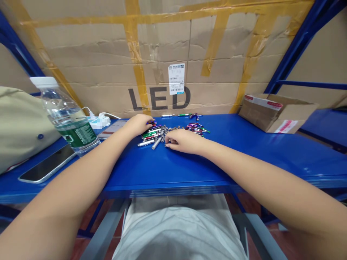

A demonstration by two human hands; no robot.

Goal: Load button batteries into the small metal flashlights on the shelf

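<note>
My left hand [139,124] rests over the back left of a pile of small metal tubes, like mini penlights [150,135], in silver, green, red and purple. Its fingers are bent around the tubes there, and what lies in them is hidden. My right hand [183,141] is at the pile's right side, thumb and fingers pinched together low over the table. A tiny dark bit shows at its fingertips, too small to name. Small round silvery pieces [173,128] lie between the hands. Behind my right hand is a heap of purple, red and green tubes with clips [196,127].
The blue table [151,173] stands against a large taped carton [105,61]. On the left are a water bottle [73,122], a phone [48,164], a beige bag [21,126] and a white power strip [99,122]. An open cardboard box [271,113] stands right.
</note>
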